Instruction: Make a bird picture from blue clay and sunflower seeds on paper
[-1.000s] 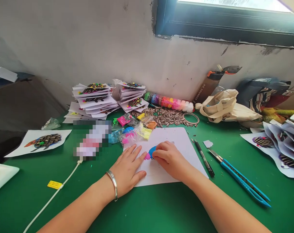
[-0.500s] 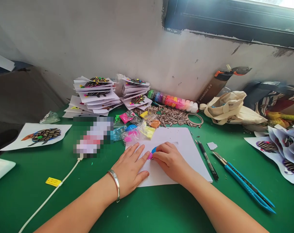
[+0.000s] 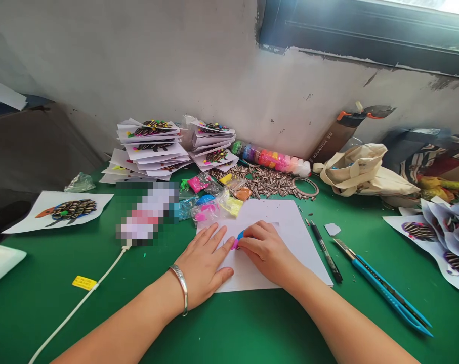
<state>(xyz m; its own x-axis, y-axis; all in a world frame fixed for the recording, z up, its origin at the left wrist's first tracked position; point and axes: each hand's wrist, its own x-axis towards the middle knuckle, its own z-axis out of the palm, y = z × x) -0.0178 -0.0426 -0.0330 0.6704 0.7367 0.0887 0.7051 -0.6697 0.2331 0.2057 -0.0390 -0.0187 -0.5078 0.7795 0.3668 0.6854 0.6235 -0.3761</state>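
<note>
My left hand (image 3: 204, 263) lies flat on white paper (image 3: 286, 217), fingers spread, with a silver bangle on the wrist. Its index fingertip touches a small pink lump of modelling clay (image 3: 235, 244). My right hand (image 3: 269, 247) has its thumb and fingers pinched together over the paper. A blue piece of modelling clay (image 3: 241, 234) shows beside its fingertips, partly covered by them. What the pinch holds is hidden. Above the paper lie small bags of coloured clay, including a pink one (image 3: 208, 211) and a yellow one (image 3: 233, 206).
Striped sunflower seeds (image 3: 267, 182) are heaped behind the paper near a roll of coloured clay (image 3: 270, 157). A pen (image 3: 327, 253) and a blue utility knife (image 3: 384, 288) lie right. Stacked seed pictures (image 3: 153, 151) stand behind; one finished-looking picture (image 3: 70, 210) lies left, near a white cable (image 3: 77, 308).
The view has shifted very slightly. Both hands keep nearly the same position and pose on the paper.
</note>
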